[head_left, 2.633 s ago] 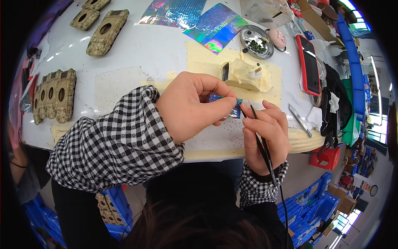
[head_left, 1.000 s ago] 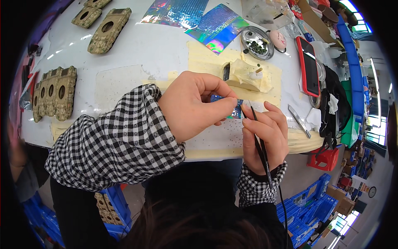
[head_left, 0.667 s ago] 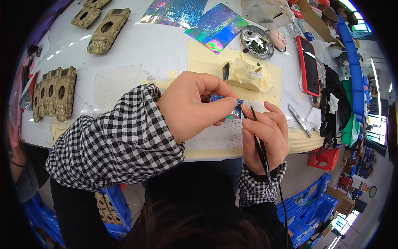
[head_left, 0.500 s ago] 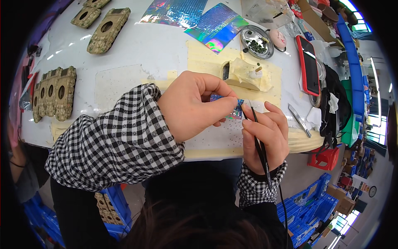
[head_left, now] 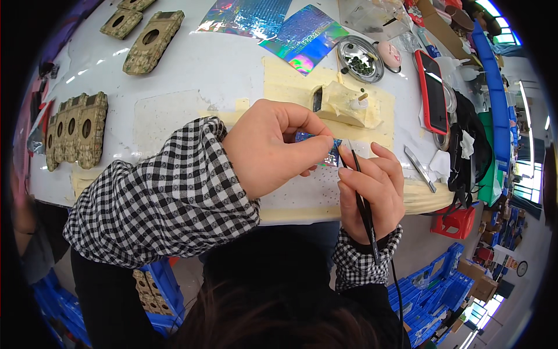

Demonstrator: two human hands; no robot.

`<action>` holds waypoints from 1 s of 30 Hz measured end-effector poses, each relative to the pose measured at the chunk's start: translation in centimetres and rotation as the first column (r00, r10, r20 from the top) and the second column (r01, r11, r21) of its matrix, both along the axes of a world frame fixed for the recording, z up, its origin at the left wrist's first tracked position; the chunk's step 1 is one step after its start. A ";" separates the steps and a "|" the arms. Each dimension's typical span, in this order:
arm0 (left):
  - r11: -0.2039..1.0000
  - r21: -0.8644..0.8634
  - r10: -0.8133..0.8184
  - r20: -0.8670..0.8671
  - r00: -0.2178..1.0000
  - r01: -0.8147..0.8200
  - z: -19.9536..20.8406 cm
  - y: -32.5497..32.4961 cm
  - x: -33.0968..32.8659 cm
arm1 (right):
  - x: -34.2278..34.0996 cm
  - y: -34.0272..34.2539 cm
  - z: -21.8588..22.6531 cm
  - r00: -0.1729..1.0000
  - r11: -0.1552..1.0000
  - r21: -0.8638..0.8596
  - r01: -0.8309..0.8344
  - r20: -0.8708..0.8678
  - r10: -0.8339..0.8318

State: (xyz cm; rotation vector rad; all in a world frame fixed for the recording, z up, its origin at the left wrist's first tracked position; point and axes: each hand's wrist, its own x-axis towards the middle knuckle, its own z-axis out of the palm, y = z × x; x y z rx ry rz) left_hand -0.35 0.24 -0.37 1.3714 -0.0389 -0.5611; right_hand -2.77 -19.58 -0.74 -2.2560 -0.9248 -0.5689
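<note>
My left hand (head_left: 279,146) pinches a small piece of shiny holographic sticker sheet (head_left: 332,156) between thumb and forefinger, over the table's front part. Part of that piece is hidden behind the fingers. Close by on the right, my right hand (head_left: 375,189) is closed around black tweezers (head_left: 366,216), their tips pointing up beside the sheet's right edge. Whether the tips grip anything is too small to tell. Just beyond both hands sits a block wrapped in yellowish tape (head_left: 349,107), with a small white cup and a short stick on top.
Camouflage model tank hulls (head_left: 75,131) stand at the left, with another hull (head_left: 152,43) farther back. Larger holographic sheets (head_left: 305,38) lie at the back. At the right are a round dish of small dark parts (head_left: 361,59), a red-cased phone (head_left: 431,93) and a knife (head_left: 419,168).
Both hands stay almost where they were, still on the sticker piece and the tweezers. The sheet's sheen shifts slightly from pinkish to bluer.
</note>
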 end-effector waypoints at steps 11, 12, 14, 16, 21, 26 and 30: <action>1.000 0.015 0.004 0.011 1.000 -0.005 0.0 -0.1 0.0 | 0.0 0.0 -0.1 1.000 1.000 0.011 0.002 -0.009 -0.002; 1.000 0.016 0.005 0.009 1.000 -0.006 0.1 -0.1 0.0 | 0.0 -0.1 -0.1 1.000 1.000 0.026 0.001 -0.020 0.000; 1.000 0.007 0.005 0.009 1.000 -0.005 0.1 -0.1 -0.1 | 0.0 -0.1 -0.1 0.999 0.999 0.055 -0.003 -0.041 0.006; 1.000 0.007 0.006 0.010 1.000 -0.006 0.0 -0.1 -0.1 | 0.1 -0.1 -0.2 0.998 0.997 0.082 -0.008 -0.063 0.013; 1.000 0.016 -0.013 0.048 0.999 0.012 0.0 -0.1 -0.1 | 0.3 -0.4 -0.4 0.990 0.987 0.158 -0.004 -0.137 0.026; 0.999 0.042 -0.023 0.031 0.999 0.022 0.1 -0.1 0.0 | 0.2 -0.5 -0.5 0.988 0.982 0.190 0.006 -0.152 0.023; 0.998 0.057 -0.024 0.007 1.000 0.024 0.3 0.0 0.0 | 0.0 -0.2 -0.7 0.989 0.979 0.198 0.039 -0.145 -0.010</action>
